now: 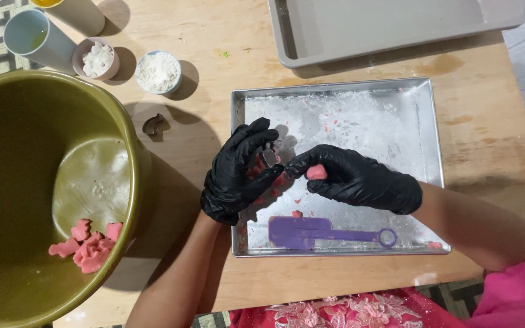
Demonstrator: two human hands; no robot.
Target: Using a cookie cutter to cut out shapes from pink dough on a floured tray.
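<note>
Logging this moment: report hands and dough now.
Left hand fingers pinch small metal cutter. Right hand grips pink dough lump. Both over floured metal tray; purple spatula below, apart.

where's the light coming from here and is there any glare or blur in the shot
Head view: shadows of the two small cups and the green bowl fall to the right, so light comes from the left; the metal tray shows a dull floury sheen, no harsh glare; the gloved left hand and right hand look sharp, the gloves slightly glossy.

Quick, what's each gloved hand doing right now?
Left hand: closed on a small metal cutter.
Right hand: pinching a pink dough piece.
</note>
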